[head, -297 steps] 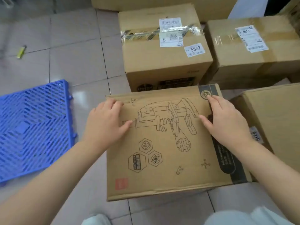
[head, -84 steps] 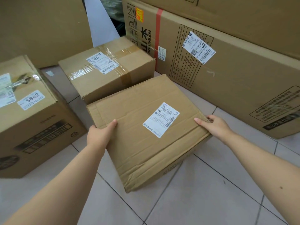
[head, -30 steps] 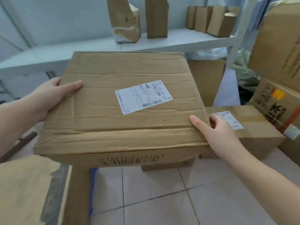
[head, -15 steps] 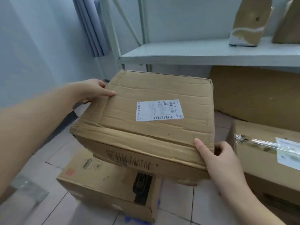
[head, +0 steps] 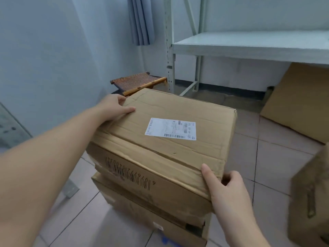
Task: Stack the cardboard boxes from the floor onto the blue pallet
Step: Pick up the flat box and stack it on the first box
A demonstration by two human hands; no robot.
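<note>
Seen from head height, looking down over two bare forearms. A creased cardboard box (head: pixel 160 139) with a white shipping label (head: pixel 170 128) on its top face, held at opposite corners. Left hand (head: pixel 114 108) at the far left corner, thumb laid flat on the top, fingers curled round the edge and out of sight. Right hand (head: pixel 226 186) at the near right corner, thumb pressed on the top edge, fingers wrapped round the side. Both hands closed on the box, neither one open.

Directly beneath, a second cardboard box (head: pixel 151 216), its top covered by the held one; whether the two boxes touch or a slight gap remains cannot be told. Below the lower box's near edge, a small sliver of blue pallet (head: pixel 168 241) showing against the pale tiled floor (head: pixel 80 211).

Behind the boxes, a low woven stool (head: pixel 137 82) with a wooden frame, just beyond the left hand. To the right of it, a pale metal shelving rack (head: pixel 249 45) against the wall, with a flat sheet of cardboard (head: pixel 299 100) leaning beneath its shelf. A blue-grey curtain (head: pixel 141 20) hanging at upper centre. At the far right edge, a blurred part of another carton (head: pixel 311 202).
</note>
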